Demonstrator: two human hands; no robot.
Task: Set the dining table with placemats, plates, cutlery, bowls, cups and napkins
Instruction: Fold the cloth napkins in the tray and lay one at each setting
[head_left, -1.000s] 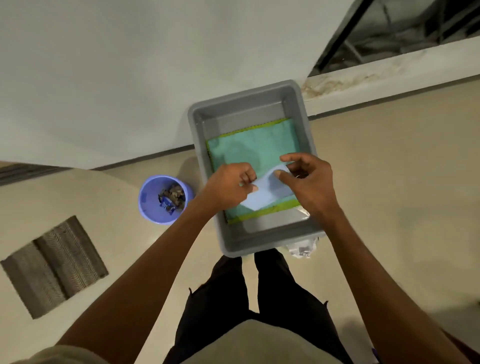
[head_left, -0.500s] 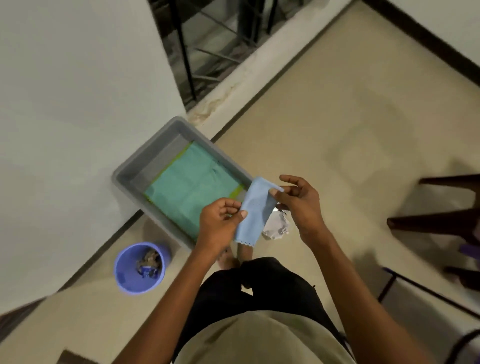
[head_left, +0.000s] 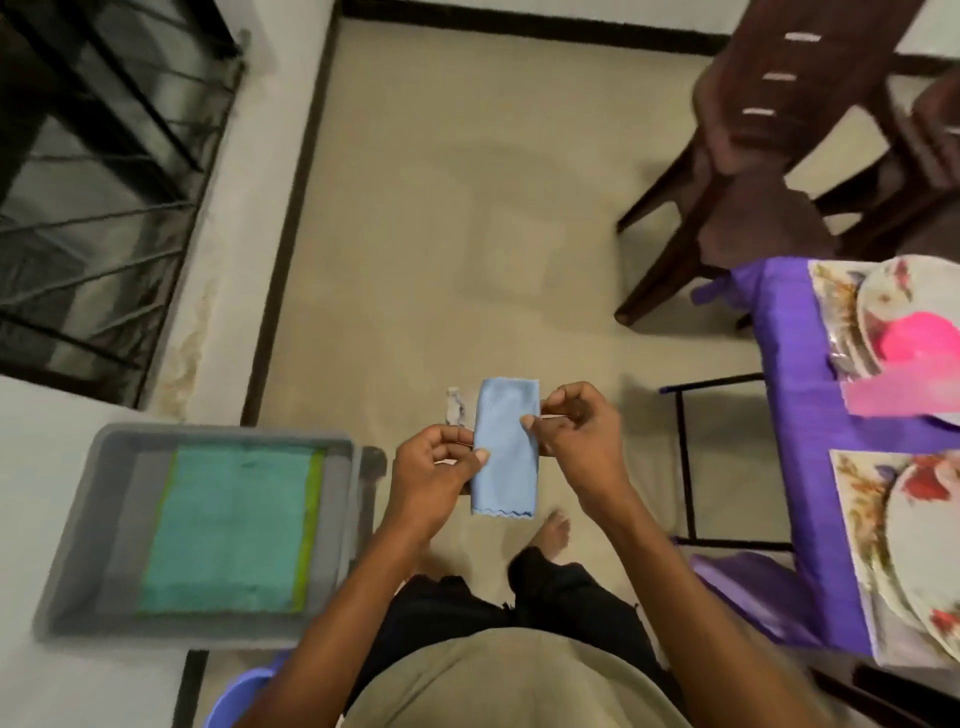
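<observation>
While both hands, left hand (head_left: 434, 462) and right hand (head_left: 574, 434), pinch a folded blue napkin (head_left: 506, 447): grey tub (head_left: 78, 525) left of napkin, holding green cloth (head_left: 228, 525); purple-covered table (head_left: 795, 415) right of napkin, plates (head_left: 893, 299) on it; beige floor (head_left: 467, 208).

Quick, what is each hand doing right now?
Left hand: pinches the left edge of the blue napkin.
Right hand: pinches its right edge.

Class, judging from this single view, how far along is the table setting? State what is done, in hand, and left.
Done: floral placemats with plates lie on the purple-clothed table. In hand: both hands, left and right, pinch a folded blue napkin. Left: placing it; a green cloth remains in the grey tub.
</observation>
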